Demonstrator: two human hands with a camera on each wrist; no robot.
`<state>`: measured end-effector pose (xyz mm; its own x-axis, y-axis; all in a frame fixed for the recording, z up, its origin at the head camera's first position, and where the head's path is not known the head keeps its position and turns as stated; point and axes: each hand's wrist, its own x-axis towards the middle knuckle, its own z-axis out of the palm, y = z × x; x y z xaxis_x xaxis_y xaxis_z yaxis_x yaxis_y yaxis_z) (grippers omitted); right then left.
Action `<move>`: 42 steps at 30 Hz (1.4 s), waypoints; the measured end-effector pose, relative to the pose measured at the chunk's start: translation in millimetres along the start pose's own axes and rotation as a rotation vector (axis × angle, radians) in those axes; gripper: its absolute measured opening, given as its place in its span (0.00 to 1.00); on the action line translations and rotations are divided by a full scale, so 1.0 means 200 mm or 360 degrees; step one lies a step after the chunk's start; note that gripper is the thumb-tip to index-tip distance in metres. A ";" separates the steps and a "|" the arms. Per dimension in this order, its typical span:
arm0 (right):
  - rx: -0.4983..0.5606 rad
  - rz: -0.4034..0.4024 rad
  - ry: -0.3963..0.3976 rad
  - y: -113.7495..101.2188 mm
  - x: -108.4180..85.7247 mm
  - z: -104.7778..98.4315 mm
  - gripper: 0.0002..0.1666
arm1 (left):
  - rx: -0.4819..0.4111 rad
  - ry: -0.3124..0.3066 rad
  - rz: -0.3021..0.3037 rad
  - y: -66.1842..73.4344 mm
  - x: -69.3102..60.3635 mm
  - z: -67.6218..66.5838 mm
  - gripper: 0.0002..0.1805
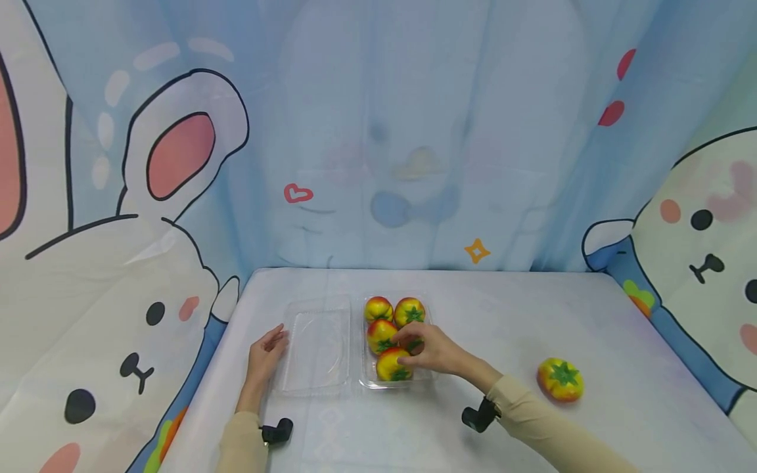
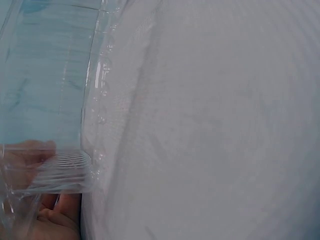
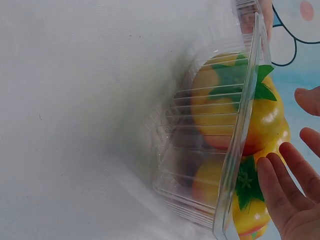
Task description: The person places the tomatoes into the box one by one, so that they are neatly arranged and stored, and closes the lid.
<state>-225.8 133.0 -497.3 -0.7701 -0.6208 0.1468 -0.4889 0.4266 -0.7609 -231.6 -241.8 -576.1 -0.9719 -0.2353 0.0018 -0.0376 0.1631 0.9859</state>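
A clear plastic clamshell box lies opened on the table, its tray [image 1: 384, 384] holding several yellow-red persimmon-like fruits [image 1: 381, 336] with green leafy tops. My right hand [image 1: 434, 349] is over the tray's right side, partly hiding a fruit. In the right wrist view its fingers [image 3: 285, 195] are spread at the fruits, thumb apart; whether the fingertips touch is unclear. The box's lid [image 1: 316, 348] lies to the left of the tray. At the lid's left edge my left hand [image 1: 266, 355] rests with loosely bent fingers; in the left wrist view they show through clear plastic [image 2: 55, 172].
One more such fruit [image 1: 560, 380] sits alone on the white tablecloth [image 1: 491, 309], to the right of the box. Behind the table hangs a blue curtain [image 1: 414, 131] with cartoon animals. Each wrist carries a small black camera [image 1: 480, 415].
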 end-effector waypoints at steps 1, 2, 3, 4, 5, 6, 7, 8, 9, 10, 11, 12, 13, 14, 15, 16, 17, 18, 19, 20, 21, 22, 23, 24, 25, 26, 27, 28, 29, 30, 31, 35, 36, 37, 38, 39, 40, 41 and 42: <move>-0.0004 -0.0004 0.0006 0.00 0.00 0.00 0.22 | 0.0000 -0.0002 -0.0002 0.00 0.00 0.00 0.23; -0.0006 -0.0012 0.0018 0.00 0.00 -0.01 0.21 | 0.0002 -0.0005 -0.0002 0.00 0.00 0.00 0.23; -0.0009 -0.0014 0.0032 -0.01 0.00 -0.02 0.21 | -0.0002 -0.0006 -0.0003 0.00 0.00 0.00 0.23; -0.0019 -0.0021 0.0054 -0.01 0.00 -0.02 0.20 | -0.0002 -0.0010 -0.0001 0.00 0.00 0.00 0.23; -0.0020 -0.0028 0.0082 -0.01 0.00 -0.03 0.20 | -0.0002 -0.0013 0.0001 0.00 0.00 0.00 0.23; -0.0029 -0.0040 0.0117 -0.01 0.00 -0.05 0.19 | -0.0003 -0.0015 0.0003 0.00 0.00 0.00 0.23; -0.0042 -0.0042 0.0154 -0.01 -0.01 -0.07 0.18 | -0.0004 -0.0016 0.0006 0.00 0.00 0.00 0.23; -0.0059 -0.0039 0.0192 -0.01 -0.01 -0.08 0.16 | -0.0003 -0.0017 0.0009 0.00 0.00 0.00 0.23; -0.0079 -0.0035 0.0231 -0.01 -0.02 -0.11 0.15 | -0.0002 -0.0017 0.0012 0.00 0.00 0.00 0.23; -0.0095 -0.0033 0.0271 0.00 -0.02 -0.13 0.14 | -0.0001 -0.0019 0.0017 0.01 0.01 0.00 0.23; -0.0115 -0.0027 0.0309 0.01 -0.03 -0.16 0.13 | -0.0004 -0.0019 0.0017 0.01 0.01 0.00 0.23; -0.0146 -0.0013 0.0344 0.02 -0.05 -0.20 0.12 | -0.0004 -0.0016 0.0017 0.01 0.01 0.00 0.23; -0.0172 0.0009 0.0372 0.04 -0.06 -0.23 0.12 | 0.0000 -0.0015 0.0018 0.01 0.01 0.01 0.23; -0.0202 0.0031 0.0399 0.05 -0.08 -0.27 0.11 | 0.0007 -0.0013 0.0021 0.01 0.01 0.01 0.23; -0.0233 0.0055 0.0423 0.07 -0.11 -0.31 0.11 | 0.0010 -0.0012 0.0021 0.01 0.01 0.01 0.23; -0.0256 0.0092 0.0438 0.09 -0.14 -0.35 0.11 | 0.0014 -0.0011 0.0024 0.01 0.02 0.01 0.23; -0.0288 0.0126 0.0448 0.11 -0.17 -0.39 0.11 | 0.0013 -0.0008 0.0026 0.01 0.02 0.01 0.23; -0.0322 0.0174 0.0449 0.13 -0.20 -0.44 0.11 | 0.0013 -0.0007 0.0029 0.01 0.02 0.01 0.22; -0.0346 0.0220 0.0447 0.15 -0.24 -0.48 0.12 | 0.0008 -0.0006 0.0032 0.01 0.03 0.01 0.22; -0.0377 0.0268 0.0440 0.18 -0.28 -0.53 0.13 | 0.0012 -0.0007 0.0037 0.01 0.03 0.01 0.22; -0.0417 0.0321 0.0434 0.20 -0.33 -0.57 0.14 | 0.0005 -0.0008 0.0037 0.01 0.03 0.01 0.22; -0.0449 0.0378 0.0427 0.22 -0.38 -0.61 0.16 | 0.0011 -0.0010 0.0043 0.01 0.03 0.01 0.22; -0.0490 0.0428 0.0425 0.24 -0.43 -0.65 0.17 | 0.0009 -0.0009 0.0036 0.01 0.03 0.01 0.23; -0.0532 0.0484 0.0422 0.27 -0.49 -0.68 0.19 | 0.0015 -0.0010 0.0028 0.01 0.03 0.01 0.23; -0.0571 0.0533 0.0423 0.30 -0.55 -0.71 0.20 | 0.0017 -0.0011 0.0018 0.01 0.03 0.01 0.23; -0.0612 0.0586 0.0422 0.32 -0.60 -0.74 0.21 | 0.0025 -0.0013 0.0011 0.01 0.03 0.01 0.23; -0.0646 0.0644 0.0425 0.34 -0.66 -0.76 0.23 | 0.0025 -0.0012 -0.0002 0.01 0.03 0.00 0.23; -0.0653 0.0693 0.0420 0.37 -0.72 -0.77 0.24 | 0.0038 -0.0013 -0.0012 0.00 0.02 0.00 0.23; -0.0665 0.0734 0.0415 0.39 -0.78 -0.79 0.25 | 0.0035 -0.0014 -0.0029 0.00 0.02 0.00 0.24; -0.0667 0.0777 0.0407 0.41 -0.83 -0.80 0.26 | 0.0038 -0.0017 -0.0037 0.00 0.02 0.00 0.24; -0.0657 0.0822 0.0399 0.43 -0.87 -0.80 0.27 | 0.0041 -0.0023 -0.0042 0.00 0.01 0.00 0.24; -0.0519 0.0946 0.0372 0.49 -0.99 -0.80 0.29 | 0.0053 -0.0034 -0.0047 0.00 0.00 -0.01 0.24; -0.0477 0.0971 0.0366 0.51 -1.00 -0.80 0.30 | 0.0057 -0.0032 -0.0045 0.00 0.00 -0.01 0.24; -0.0437 0.0993 0.0359 0.52 -1.01 -0.79 0.30 | 0.0065 -0.0031 -0.0043 0.00 -0.01 -0.01 0.24; -0.0399 0.1011 0.0351 0.53 -1.02 -0.78 0.30 | 0.0064 -0.0025 -0.0042 0.00 -0.01 -0.01 0.23; -0.0367 0.1019 0.0346 0.54 -1.02 -0.77 0.30 | 0.0064 -0.0021 -0.0037 0.00 -0.01 -0.01 0.23; -0.0341 0.1026 0.0341 0.54 -1.03 -0.77 0.30 | 0.0065 -0.0019 -0.0034 0.00 -0.01 -0.01 0.23; -0.0324 0.1033 0.0341 0.54 -1.03 -0.76 0.29 | 0.0063 -0.0022 -0.0027 0.00 0.00 -0.01 0.23; -0.0311 0.1041 0.0344 0.54 -1.03 -0.76 0.29 | 0.0052 -0.0024 -0.0025 0.00 0.00 0.00 0.23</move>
<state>-182.7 406.5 -514.4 -0.9846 -0.0620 -0.1632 0.0517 0.7895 -0.6116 -232.1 -242.6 -576.5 -0.9745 -0.2238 -0.0162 -0.0601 0.1909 0.9798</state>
